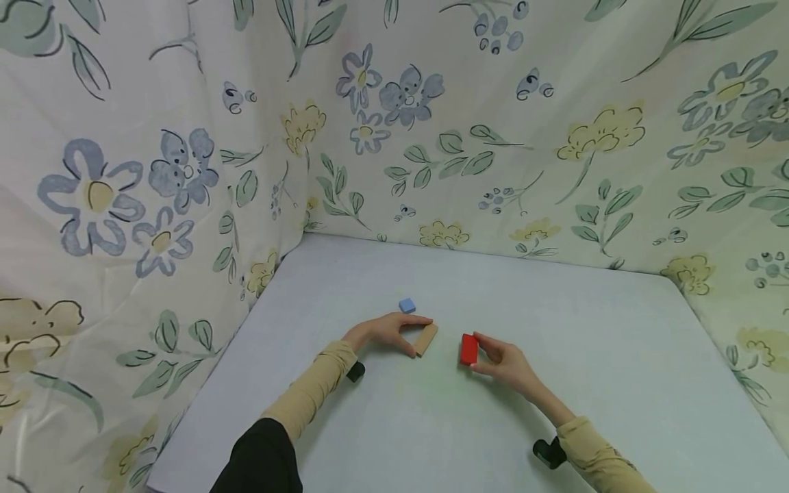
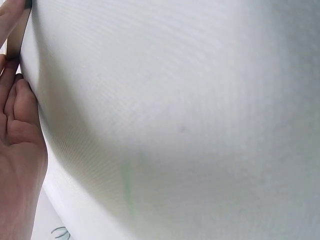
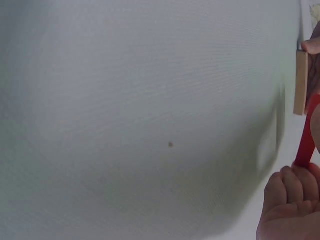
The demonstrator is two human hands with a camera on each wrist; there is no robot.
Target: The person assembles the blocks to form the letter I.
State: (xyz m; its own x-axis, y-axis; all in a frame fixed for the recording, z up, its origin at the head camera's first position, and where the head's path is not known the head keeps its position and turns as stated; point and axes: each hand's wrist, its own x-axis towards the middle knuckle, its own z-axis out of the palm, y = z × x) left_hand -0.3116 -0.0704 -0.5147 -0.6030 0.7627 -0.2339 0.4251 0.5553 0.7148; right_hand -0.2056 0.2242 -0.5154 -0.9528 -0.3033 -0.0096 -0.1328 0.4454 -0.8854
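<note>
My left hand [image 1: 390, 331] pinches a flat, plain wooden block [image 1: 426, 340] between thumb and fingers, near the middle of the table. To its right, my right hand [image 1: 510, 368] holds a red rectangular block [image 1: 468, 350] by its ends, with a gap between the two blocks. Just beyond the left hand lies a small blue block [image 1: 407, 305], untouched. The left wrist view catches only part of the wooden block [image 2: 16, 40] at its edge. In the right wrist view the red block [image 3: 305, 142] appears below the wooden block [image 3: 301, 82], partly cut off.
A white tabletop [image 1: 585, 329] spreads around the hands. Flowered cloth [image 1: 431, 178] hangs along its back and left sides. Dark wrist cameras [image 1: 548, 453] sit at both cuffs.
</note>
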